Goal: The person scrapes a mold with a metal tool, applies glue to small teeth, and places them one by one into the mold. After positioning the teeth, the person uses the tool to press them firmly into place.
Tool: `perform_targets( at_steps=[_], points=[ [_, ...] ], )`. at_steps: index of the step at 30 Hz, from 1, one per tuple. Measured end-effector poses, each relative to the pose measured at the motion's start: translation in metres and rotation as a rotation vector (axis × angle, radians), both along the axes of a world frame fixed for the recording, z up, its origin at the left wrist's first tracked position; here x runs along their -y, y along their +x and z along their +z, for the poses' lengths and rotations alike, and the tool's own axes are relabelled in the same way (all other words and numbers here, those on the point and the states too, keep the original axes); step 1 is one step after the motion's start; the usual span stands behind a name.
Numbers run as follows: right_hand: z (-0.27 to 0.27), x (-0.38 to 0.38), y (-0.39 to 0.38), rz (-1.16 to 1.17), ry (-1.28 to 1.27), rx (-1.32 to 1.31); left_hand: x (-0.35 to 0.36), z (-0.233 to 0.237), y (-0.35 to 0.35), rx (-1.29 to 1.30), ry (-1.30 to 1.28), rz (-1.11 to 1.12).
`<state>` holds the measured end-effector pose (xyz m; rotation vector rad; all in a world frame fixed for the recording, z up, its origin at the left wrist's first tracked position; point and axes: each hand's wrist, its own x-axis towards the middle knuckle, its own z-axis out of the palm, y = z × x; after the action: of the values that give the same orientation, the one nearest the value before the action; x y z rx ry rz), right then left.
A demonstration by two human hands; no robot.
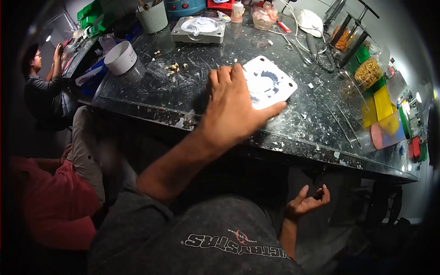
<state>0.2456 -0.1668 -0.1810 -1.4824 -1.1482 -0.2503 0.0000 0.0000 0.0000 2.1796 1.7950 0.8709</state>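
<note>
The flat mould half [284,81], its recess lined with white material, lies just right of the upper centre of the frame, on the dark workbench [146,94]. The left hand [231,101] reaches over its left and near sides, thumb spread well away from the bent fingers; whether it grips the mould or only rests against it, I cannot tell. The right hand [309,201], lower right and below the bench edge, is palm up, fingers loosely curled, nothing visible in it.

The step in hand looks like positioning or steadying the mould with the left hand alone. A secure hold would call for thumb and fingers against opposing edges, clear of the white recess.

Farther out, pale crumbs [174,69] lie left of the hand, two thin rods [341,121] to the right, a second, grey mould half [198,38] at upper centre, and a white tub [120,59] at upper left.
</note>
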Motion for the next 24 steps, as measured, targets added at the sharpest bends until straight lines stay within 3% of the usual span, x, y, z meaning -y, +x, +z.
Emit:
perform_targets(
  at_steps=[2,6,9,17,19,21,24],
  points=[
    [0.045,-0.003,-0.016,0.051,-0.081,0.016,0.021,-0.001,0.01,0.089,0.06,-0.009],
    [0.105,-0.048,-0.051,0.527,-0.038,-0.003,0.059,-0.007,-0.016,0.139,0.103,-0.158],
    [0.143,-0.081,-0.064,0.473,-0.133,0.152,0.072,-0.02,-0.033,0.127,0.185,-0.172],
    [0.174,-0.151,-0.054,0.478,-0.396,0.404,0.088,-0.021,-0.074,0.294,0.326,-0.159],
    [0.183,-0.174,-0.035,0.707,-0.498,0.511,0.087,-0.029,-0.085,0.41,0.369,-0.252],
    [0.193,-0.195,-0.024,0.912,-0.613,0.345,0.084,-0.037,-0.097,0.449,0.381,-0.245],
    [0.201,-0.209,-0.028,0.964,-0.699,0.427,0.08,-0.037,-0.118,0.547,0.394,-0.173]
  ],
)
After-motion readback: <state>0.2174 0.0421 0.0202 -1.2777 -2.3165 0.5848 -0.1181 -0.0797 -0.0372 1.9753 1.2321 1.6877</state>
